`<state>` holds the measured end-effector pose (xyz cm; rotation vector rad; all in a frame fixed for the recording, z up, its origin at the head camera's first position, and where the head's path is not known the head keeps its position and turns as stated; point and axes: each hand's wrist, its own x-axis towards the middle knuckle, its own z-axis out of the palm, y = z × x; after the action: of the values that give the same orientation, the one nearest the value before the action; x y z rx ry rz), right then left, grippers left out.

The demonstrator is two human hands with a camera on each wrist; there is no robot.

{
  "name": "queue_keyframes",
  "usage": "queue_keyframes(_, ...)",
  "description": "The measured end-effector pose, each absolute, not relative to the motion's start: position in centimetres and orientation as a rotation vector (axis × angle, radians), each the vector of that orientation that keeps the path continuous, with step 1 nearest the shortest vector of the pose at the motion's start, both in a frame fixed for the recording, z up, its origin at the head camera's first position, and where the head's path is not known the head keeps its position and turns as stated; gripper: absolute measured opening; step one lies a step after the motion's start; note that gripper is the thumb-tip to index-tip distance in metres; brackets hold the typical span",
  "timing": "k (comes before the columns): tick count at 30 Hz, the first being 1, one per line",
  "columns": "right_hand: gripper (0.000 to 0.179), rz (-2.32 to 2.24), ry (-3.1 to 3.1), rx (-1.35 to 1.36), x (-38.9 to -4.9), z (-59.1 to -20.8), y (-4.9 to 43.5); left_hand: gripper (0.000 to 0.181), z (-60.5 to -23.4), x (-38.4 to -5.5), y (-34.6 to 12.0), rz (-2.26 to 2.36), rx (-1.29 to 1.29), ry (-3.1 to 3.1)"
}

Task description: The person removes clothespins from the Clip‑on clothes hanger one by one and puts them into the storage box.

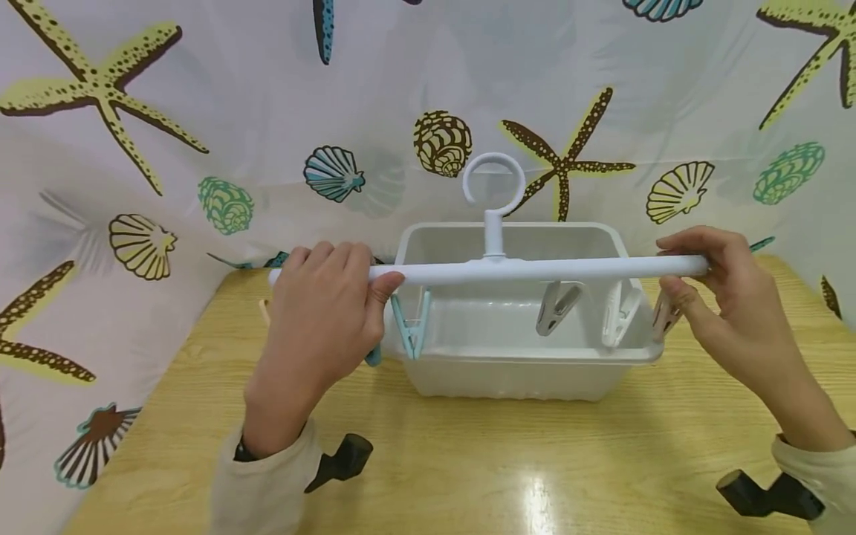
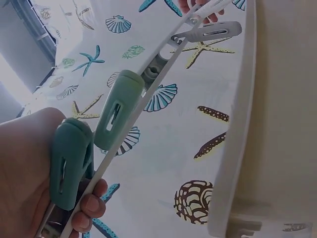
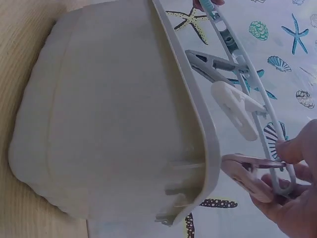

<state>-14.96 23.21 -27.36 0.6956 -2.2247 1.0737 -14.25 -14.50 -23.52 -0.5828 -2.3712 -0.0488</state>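
Note:
A white clip hanger (image 1: 455, 273) with a round hook on top is held level over a white plastic basin (image 1: 515, 380). My left hand (image 1: 321, 312) grips the bar near its left end, fingers over the top. At the other end, my right hand (image 1: 742, 312) pinches the bar between thumb and fingers. Clothespins hang below: a light teal one (image 1: 412, 331), a grey one (image 1: 558, 308), a white one (image 1: 620, 316) and a pinkish one (image 1: 663, 316) by the right fingers. A darker teal clothespin (image 2: 67, 163) hangs beside the left hand in the left wrist view.
Beneath the basin is a light wooden table (image 1: 468, 461). A white cloth (image 1: 401, 89) printed with starfish and shells rises behind and along the sides. The basin's rim (image 3: 198, 109) lies close to the hanging clothespins.

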Motion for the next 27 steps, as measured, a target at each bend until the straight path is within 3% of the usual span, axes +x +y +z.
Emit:
queue_keyframes(7,0.041,2.16,-1.914,0.668,-13.6,-29.6,23.1,0.056,-23.9,-13.8,-15.2,-0.153,-0.593,-2.294)
queue_keyframes(15,0.037,2.765,-1.488,0.964,-13.7,-31.4,24.3,0.062,-24.0,-14.4,-15.5,-0.176,-0.613,-2.318)
queue_keyframes(18,0.033,2.566,-1.673,0.842,-13.3,-31.1,24.3,0.052,-24.1,-14.4,-15.6,-0.175,-0.613,-2.342)
queue_keyframes(21,0.021,1.98,-2.025,0.588,-12.8,-30.7,23.8,0.039,-24.1,-14.3,-15.6,-0.162,-0.605,-2.38)
queue_keyframes(24,0.013,1.366,-2.171,0.386,-12.5,-30.4,23.3,0.037,-24.0,-14.2,-15.6,-0.138,-0.605,-2.401)
queue_keyframes(27,0.009,0.993,-2.124,0.376,-12.6,-30.2,23.1,0.037,-23.8,-14.0,-15.5,-0.112,-0.622,-2.396)
